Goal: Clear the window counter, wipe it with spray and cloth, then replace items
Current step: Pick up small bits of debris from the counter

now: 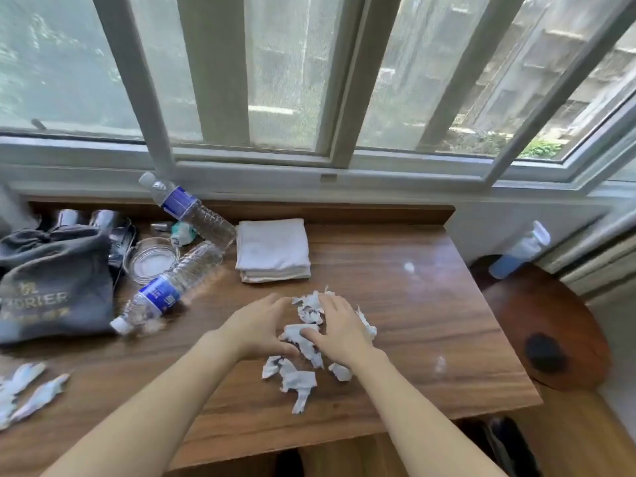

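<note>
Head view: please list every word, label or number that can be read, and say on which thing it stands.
"ORIER": grey cloth bag, left on the counter; its first letters are folded away, and the lines above and below are too blurred.
Blue labels of the two water bottles: white print, unreadable.

Daylight is pouring in through a wide sliding window with pale grey-green frames that is taking up the whole top half of the view. Through the hazy glass, a weathered concrete stepped wall is showing outside on the right, with a bit of green growth sitting at its base, and blurry foliage is filling the left panes. A pale sill ledge is running under the frames. Off to the right, a dark reddish-brown round wooden stool is standing just beside the wood-grain surface, with a dark patch on its seat. Glare is bouncing off everything glossy.
</note>
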`<state>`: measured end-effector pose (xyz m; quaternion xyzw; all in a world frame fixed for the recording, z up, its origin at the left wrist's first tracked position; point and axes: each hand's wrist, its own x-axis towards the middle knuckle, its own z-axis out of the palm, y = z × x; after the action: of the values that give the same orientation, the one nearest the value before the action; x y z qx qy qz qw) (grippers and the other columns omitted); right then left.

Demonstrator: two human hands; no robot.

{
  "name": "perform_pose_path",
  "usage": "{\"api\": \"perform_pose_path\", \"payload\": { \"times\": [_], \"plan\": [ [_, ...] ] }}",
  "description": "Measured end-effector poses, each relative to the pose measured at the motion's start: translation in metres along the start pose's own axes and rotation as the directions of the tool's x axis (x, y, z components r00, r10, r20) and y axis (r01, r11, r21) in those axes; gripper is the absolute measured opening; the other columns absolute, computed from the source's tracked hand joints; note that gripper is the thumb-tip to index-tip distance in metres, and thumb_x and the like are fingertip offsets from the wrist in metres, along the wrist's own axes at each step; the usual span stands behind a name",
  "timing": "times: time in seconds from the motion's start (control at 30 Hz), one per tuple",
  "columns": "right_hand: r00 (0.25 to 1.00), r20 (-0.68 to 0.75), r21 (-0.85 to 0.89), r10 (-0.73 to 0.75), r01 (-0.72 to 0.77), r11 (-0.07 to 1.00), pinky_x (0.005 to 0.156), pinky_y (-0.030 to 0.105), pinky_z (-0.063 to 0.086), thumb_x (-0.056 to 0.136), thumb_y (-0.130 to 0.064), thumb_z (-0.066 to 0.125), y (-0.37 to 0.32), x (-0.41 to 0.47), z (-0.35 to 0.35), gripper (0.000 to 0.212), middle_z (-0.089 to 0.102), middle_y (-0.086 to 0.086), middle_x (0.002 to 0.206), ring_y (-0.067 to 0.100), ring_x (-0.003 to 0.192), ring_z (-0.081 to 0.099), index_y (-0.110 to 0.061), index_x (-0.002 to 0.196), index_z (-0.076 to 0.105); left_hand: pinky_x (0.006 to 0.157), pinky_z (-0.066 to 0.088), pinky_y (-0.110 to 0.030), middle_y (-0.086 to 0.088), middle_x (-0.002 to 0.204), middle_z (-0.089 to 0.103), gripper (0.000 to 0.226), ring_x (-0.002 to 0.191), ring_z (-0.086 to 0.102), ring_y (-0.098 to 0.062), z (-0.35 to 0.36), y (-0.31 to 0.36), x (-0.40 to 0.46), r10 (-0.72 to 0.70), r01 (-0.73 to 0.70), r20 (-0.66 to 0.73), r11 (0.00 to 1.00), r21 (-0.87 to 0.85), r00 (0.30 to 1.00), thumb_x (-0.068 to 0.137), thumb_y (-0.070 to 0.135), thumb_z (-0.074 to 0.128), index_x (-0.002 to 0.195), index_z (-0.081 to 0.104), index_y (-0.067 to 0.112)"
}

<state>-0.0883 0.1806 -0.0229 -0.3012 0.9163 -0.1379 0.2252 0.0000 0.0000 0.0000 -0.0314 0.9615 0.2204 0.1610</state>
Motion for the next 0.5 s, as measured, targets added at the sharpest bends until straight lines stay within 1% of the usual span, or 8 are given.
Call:
{"api": "perform_pose_path", "payload": {
  "times": [0.13,0.27,0.4,0.5],
  "plan": [
    [0.997,0.037,-0.085,-0.065,0.068,0.994,0.123,0.04,0.015,0.095,-0.06,0.051,0.021,0.022,0.008,0.088,0.013,0.002,0.166,0.02,0.153,0.004,-0.016,0.16,0.012,0.112,0.032,-0.032,0.0,0.156,0.027,0.109,0.141,0.031,-0.019,0.017,0.007,0.015,-0.049,0.049,0.008,0.998,0.039,0.999,0.07,0.068,0.069,0.153,0.02,0.02],
    [0.993,0.064,-0.138,-0.101,0.109,0.984,0.12,0.047,0.018,0.095,-0.06,0.049,0.026,0.033,0.013,0.085,0.013,-0.001,0.166,0.019,0.152,0.006,-0.019,0.16,0.013,0.118,0.026,-0.035,0.0,0.159,0.023,0.115,0.144,0.026,-0.02,0.026,0.003,0.023,-0.091,0.091,0.004,0.995,0.044,0.996,0.066,0.073,0.069,0.154,0.018,0.02],
    [0.98,0.064,-0.167,-0.191,0.199,0.966,0.116,0.042,0.023,0.096,-0.056,0.048,0.023,0.023,0.019,0.076,0.027,-0.003,0.161,0.019,0.147,0.019,-0.018,0.156,0.023,0.12,0.022,-0.035,0.003,0.161,0.018,0.117,0.147,0.02,-0.016,0.029,-0.001,0.027,-0.106,0.106,-0.006,0.994,0.004,0.994,0.065,0.073,0.07,0.156,0.016,0.02],
    [0.963,0.05,-0.141,-0.266,0.27,0.952,0.115,0.039,0.026,0.097,-0.052,0.048,0.025,0.004,0.022,0.069,0.036,-0.004,0.156,0.018,0.143,0.027,-0.018,0.154,0.031,0.12,0.019,-0.034,0.003,0.162,0.017,0.125,0.147,0.019,-0.015,0.03,-0.002,0.029,-0.095,0.095,0.004,0.995,0.013,0.995,0.059,0.08,0.067,0.156,0.015,0.019]
  ]
}}
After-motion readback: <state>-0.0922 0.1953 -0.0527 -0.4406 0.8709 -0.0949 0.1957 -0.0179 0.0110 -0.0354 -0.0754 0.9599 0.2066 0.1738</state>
